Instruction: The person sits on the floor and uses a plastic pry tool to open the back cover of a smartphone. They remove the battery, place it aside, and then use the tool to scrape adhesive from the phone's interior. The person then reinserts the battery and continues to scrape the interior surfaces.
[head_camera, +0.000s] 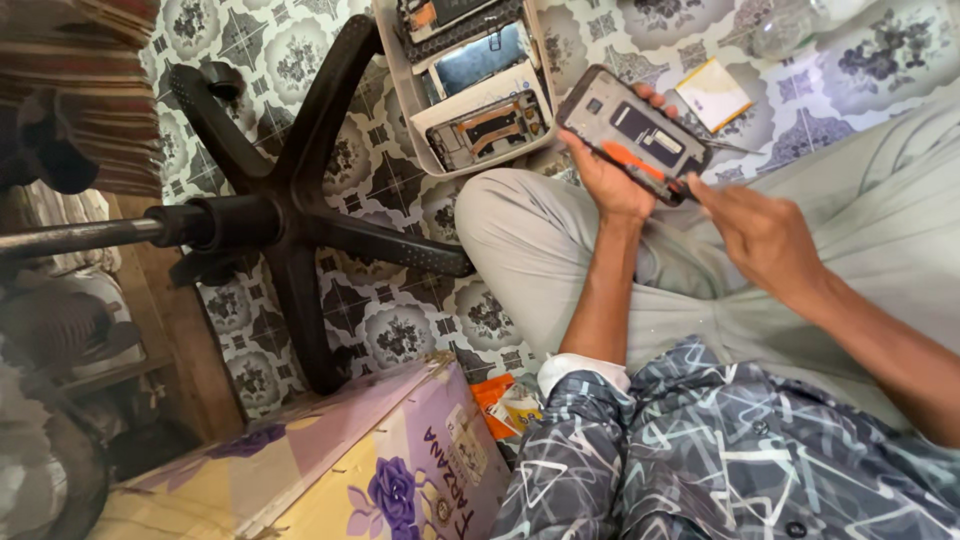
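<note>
The opened phone (632, 134) lies in the left hand (612, 178), held up over the bent knee, its bare back facing the camera. Its long axis runs from far left down to near right, so the lower end points straight at the right hand (762, 232). The left hand's grip is wrapped under the phone from the near side, the thumb along the lower long edge and fingertips showing over the far edge; it is closed around the body of the phone.

The right hand sits just beside the phone's lower right end, on the near-right side. Its fingers are drawn together as if pinching something thin at that corner, but whether they hold a tool or touch the phone itself I cannot tell; the contact is hidden by the knuckles.

Further away on the patterned floor (400, 330) stands a pale tray (405, 95) of phone parts, left of the phone. A small yellow-edged card (712, 94) lies on the far right.
</note>
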